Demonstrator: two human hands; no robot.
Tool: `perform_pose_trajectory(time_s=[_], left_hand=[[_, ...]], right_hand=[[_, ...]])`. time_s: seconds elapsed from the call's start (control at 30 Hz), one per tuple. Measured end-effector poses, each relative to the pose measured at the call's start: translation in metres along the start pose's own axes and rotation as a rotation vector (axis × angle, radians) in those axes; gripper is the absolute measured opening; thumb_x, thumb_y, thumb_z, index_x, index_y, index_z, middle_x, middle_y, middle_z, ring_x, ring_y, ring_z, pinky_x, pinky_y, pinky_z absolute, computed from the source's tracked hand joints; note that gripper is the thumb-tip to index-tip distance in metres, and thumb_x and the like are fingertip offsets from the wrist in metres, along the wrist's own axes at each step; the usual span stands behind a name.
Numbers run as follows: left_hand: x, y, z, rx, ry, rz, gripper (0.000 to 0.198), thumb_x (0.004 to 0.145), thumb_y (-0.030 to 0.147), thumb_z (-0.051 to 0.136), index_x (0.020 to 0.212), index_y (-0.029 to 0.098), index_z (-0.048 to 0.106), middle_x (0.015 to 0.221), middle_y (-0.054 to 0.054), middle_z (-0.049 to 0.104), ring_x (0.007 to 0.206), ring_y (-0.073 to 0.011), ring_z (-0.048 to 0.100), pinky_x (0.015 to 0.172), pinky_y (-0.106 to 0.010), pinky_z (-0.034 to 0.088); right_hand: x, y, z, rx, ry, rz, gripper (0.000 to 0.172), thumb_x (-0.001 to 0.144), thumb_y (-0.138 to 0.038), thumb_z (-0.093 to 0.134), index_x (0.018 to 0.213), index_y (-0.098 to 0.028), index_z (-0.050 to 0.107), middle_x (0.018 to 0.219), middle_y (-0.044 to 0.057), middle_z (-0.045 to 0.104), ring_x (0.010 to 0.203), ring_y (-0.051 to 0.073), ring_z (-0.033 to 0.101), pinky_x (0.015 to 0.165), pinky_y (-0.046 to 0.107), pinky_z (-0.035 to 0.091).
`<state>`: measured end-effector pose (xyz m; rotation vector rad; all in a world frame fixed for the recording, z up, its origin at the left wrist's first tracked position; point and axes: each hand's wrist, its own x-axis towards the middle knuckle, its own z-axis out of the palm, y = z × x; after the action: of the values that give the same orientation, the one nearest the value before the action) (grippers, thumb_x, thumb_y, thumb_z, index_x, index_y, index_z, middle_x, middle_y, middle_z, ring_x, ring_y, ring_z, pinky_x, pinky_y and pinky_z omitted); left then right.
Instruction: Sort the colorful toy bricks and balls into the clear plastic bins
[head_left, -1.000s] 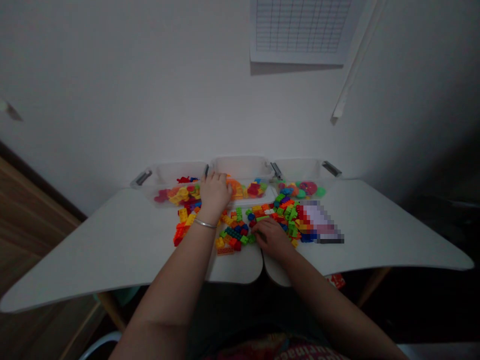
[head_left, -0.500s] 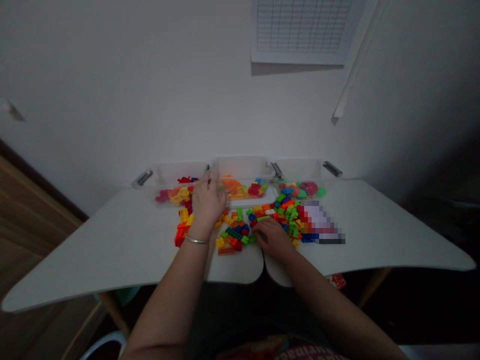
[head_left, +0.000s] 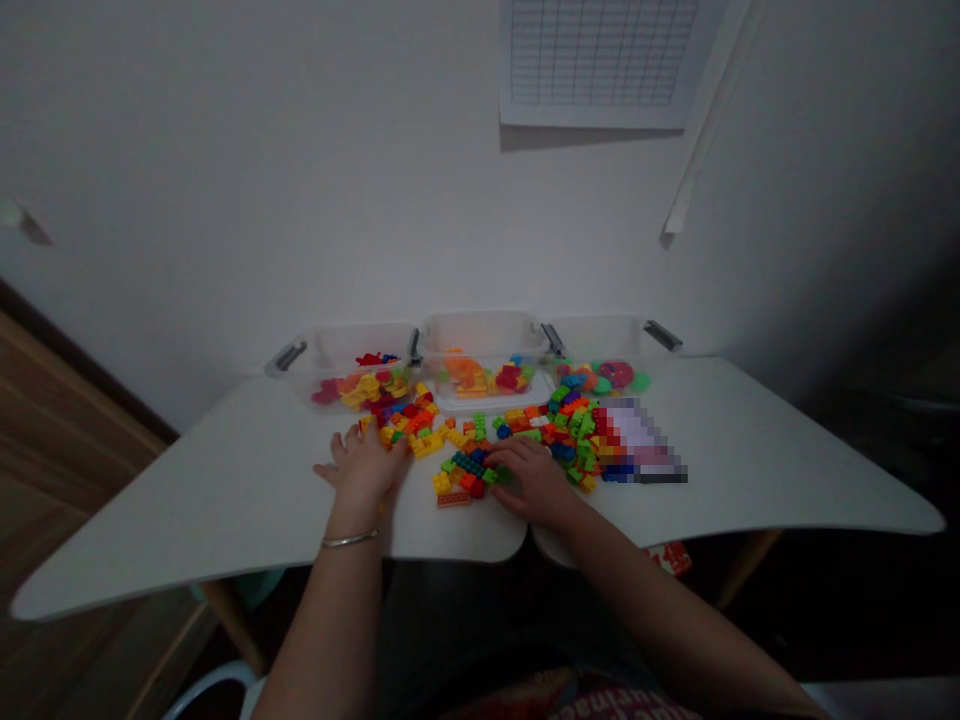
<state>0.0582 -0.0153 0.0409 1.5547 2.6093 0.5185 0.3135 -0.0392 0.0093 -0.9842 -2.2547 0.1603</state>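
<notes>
- We see the loose toy building bricks (head_left: pixel 469 464) in a wide, untidy heap on the white table (head_left: pixel 187 490), directly in front of the middle plastic bin (head_left: pixel 484 335). The heap spreads to both sides of this bin.
- Our left hand (head_left: pixel 365 470) is at the front left of the middle plastic bin, at the edge of the heap. Its fingers are spread wide and we see no brick held in them, so the grip looks open and empty.
- Our right hand (head_left: pixel 531 480) is in front of the middle plastic bin, a little to the right, and it rests palm down on the heap. Its fingers curve over the bricks. We cannot tell if they hold a brick, because the hand covers this place.
- We judge that each brick is light, stiff and made of hard plastic, so it should not break easily. Its smooth sides may slip a little.
- We think the best hold is with the thumb and one finger on two opposite long sides. A narrow grip should be enough.
- More coloured pieces lie inside the left plastic bin (head_left: pixel 352 345), on the left of the middle plastic bin, and inside the right plastic bin (head_left: pixel 600 340), on its right.
</notes>
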Motion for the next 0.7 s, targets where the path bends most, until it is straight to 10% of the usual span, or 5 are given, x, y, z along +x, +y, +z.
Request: perform_pose_trajectory(time_s=[0.27,0.7], left_hand=[[0.006,0.010,0.005,-0.165,0.051,-0.059,0.065,0.084,0.049,0.045,0.142,0.018,0.044,0.152,-0.019,0.035,0.140,-0.0378,0.030,0.111,-0.068,0.017],[0.007,0.027,0.020,-0.361,0.315,0.001,0.052,0.092,0.039,0.039,0.137,0.019,0.051,0.149,-0.016,0.039,0.139,-0.0331,0.032,0.114,-0.056,0.025]], right_hand=[[0.015,-0.020,0.017,-0.068,-0.159,-0.132,0.057,0.079,-0.049,0.069,0.128,-0.022,0.058,0.139,0.010,0.053,0.133,0.029,0.041,0.112,0.047,0.032],[0.034,-0.013,0.039,-0.158,-0.104,0.024,0.046,0.086,-0.034,0.059,0.128,-0.017,0.058,0.135,0.012,0.055,0.130,0.029,0.042,0.113,0.047,0.031]])
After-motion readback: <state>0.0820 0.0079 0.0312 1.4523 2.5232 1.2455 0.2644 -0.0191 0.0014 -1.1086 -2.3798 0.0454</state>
